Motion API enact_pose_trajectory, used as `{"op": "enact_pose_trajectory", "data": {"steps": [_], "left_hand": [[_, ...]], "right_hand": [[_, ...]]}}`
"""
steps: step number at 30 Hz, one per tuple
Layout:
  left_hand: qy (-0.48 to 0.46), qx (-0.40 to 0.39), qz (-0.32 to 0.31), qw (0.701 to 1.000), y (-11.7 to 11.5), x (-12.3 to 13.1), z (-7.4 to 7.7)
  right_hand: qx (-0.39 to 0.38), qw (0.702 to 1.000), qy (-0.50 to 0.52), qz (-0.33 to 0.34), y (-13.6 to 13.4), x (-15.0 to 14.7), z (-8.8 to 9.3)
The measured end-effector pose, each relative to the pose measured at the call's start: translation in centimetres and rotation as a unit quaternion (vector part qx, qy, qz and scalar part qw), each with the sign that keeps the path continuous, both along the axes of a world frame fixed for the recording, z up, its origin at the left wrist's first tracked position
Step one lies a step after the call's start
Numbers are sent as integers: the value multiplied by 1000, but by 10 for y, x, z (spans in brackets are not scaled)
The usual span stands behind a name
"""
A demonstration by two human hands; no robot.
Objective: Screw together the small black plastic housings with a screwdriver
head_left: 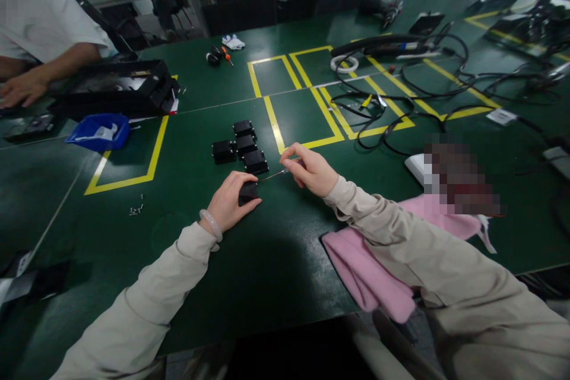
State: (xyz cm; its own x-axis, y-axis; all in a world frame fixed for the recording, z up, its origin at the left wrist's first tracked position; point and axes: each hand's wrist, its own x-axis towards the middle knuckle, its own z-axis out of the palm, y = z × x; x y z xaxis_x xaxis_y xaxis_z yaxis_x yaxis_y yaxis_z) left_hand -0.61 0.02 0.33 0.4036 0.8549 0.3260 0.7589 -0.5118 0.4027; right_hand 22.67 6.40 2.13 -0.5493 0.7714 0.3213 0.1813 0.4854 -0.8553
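Observation:
My left hand (228, 202) is closed around a small black box-shaped part (248, 192), holding it on the green table. In my right hand (309, 171) is a thin screwdriver (274, 176), pinched by its handle, most of which the fingers hide. Its shaft points left, and the tip meets the right edge of the black part near a small metal screw. Just beyond my left hand sit several similar black parts (246, 144) in a tight group, with small bright screws at their corners. A few loose screws (136, 210) lie left of my left hand.
A blue tray (98, 132) and a black bin (120, 92) stand at the left, near a co-worker's hand (24, 88). Black cables (392, 98) spread over the right side. Pink cloth (369, 270) lies under my right forearm. Yellow tape (274, 124) marks the table.

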Motion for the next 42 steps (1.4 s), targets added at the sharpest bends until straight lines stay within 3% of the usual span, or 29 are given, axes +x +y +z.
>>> {"op": "enact_pose_trajectory", "data": {"steps": [5,11,17,33,42], "left_hand": [[-1,3,2,1000,1,1,0],[0,-1,0,1000,1,1,0],[-1,-6,5,1000,0,1,1],[2,-5,6,1000,0,1,1],[-2,-7,3,1000,0,1,1]], "right_hand": [[45,999,1,6,0,0,2],[8,1000,-10,4,-1,1,2],[80,996,-30,7,-5,1,6],[9,1000,-12,-3,-1,1,1],[36,999,5,-18,0,0,-1]]}}
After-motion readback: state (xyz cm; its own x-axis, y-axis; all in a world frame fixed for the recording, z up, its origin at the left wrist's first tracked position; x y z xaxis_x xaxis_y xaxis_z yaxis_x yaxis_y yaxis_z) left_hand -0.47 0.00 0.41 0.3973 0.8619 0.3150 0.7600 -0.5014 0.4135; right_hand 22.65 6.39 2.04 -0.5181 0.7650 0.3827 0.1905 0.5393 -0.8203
